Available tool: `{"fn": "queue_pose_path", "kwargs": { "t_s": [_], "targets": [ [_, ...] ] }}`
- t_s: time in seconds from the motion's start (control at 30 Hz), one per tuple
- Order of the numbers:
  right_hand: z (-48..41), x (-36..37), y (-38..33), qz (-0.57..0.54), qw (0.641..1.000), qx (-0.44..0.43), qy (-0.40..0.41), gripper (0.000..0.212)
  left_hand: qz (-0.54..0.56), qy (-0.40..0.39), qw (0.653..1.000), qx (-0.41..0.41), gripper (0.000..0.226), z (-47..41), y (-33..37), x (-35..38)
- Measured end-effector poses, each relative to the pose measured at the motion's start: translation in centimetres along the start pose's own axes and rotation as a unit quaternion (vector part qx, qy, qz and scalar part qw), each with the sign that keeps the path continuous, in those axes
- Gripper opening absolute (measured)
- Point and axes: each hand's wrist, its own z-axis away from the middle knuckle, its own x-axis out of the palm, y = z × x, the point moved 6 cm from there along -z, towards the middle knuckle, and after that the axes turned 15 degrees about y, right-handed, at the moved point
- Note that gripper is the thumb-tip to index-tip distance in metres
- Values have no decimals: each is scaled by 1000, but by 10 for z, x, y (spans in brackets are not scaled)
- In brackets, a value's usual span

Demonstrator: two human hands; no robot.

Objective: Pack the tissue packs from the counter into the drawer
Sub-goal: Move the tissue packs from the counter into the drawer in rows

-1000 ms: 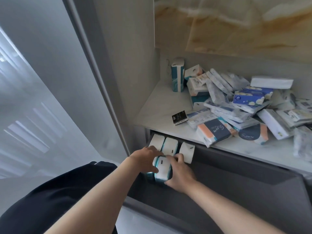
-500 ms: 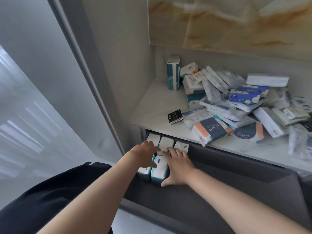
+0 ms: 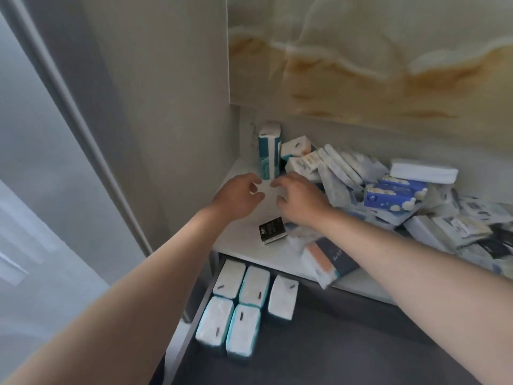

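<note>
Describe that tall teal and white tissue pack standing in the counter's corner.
The teal and white tissue pack stands upright on end in the back left corner of the pale counter. Its wrapper looks like soft plastic: white top, teal striped sides. The left hand and right hand hover at its base, fingers loosely curled, neither gripping it.

Five tissue packs (image 3: pixel 254 286) in drawer (image 3: pixel 361 345)

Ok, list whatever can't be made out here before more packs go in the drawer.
All in the head view:
- The counter pile runs off the right edge, so there is no full count.
- Packs beneath the right hand and its forearm are hidden.
- Print on the small black pack is too blurred to read.
- The drawer is cut off by the bottom edge and the forearms; free room unknown.
</note>
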Motion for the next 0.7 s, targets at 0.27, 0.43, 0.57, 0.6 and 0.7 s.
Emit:
{"fn": "queue_pose_path", "kwargs": {
  "t_s": [0.27,0.43,0.57,0.6,0.7],
  "targets": [
    [-115,27,21,12,997,81,0,77,115,84,985,-100,54,-81,-15,17],
    [-154,55,34,-81,981,174,-38,100,179,62,980,-61,47,-121,-5,34],
    [-156,64,31,-161,973,163,-3,92,199,42,977,-57,38,-141,-17,51],
    [-155,65,31,-178,972,155,13,90,209,44,975,-65,39,-140,-18,49],
    [-155,74,40,-192,969,147,46,74,223,70,967,-97,40,-133,-23,40]
  ]
}}
